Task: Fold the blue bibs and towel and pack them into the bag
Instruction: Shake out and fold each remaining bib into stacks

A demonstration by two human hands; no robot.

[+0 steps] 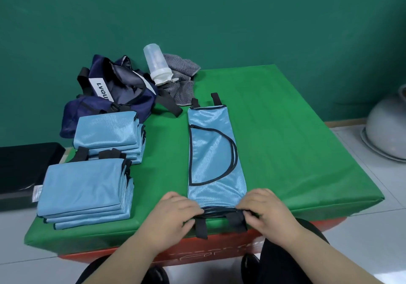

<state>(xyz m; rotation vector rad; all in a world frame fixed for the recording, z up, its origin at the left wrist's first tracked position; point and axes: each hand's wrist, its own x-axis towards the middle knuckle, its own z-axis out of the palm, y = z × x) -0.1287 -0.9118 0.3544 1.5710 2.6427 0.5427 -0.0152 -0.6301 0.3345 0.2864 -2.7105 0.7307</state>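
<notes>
One blue bib [214, 152], folded into a long strip, lies on the green table [296, 141]. Its long axis runs straight away from the hands, with black straps at both ends. The left hand [173, 212] and right hand [267, 211] each pinch its near end, fingers curled over the edge. Left of the left hand sit two piles of folded bibs, a near stack [83, 191] and a far stack [107, 133]. Beyond them lie one navy bag [118, 92], one clear bottle [156, 66] and one grey striped towel [180, 73].

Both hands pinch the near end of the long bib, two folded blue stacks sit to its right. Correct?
Wrong side. Head view: left hand and right hand pinch the near end of the long bib, but the near stack and far stack sit to its left.
</notes>
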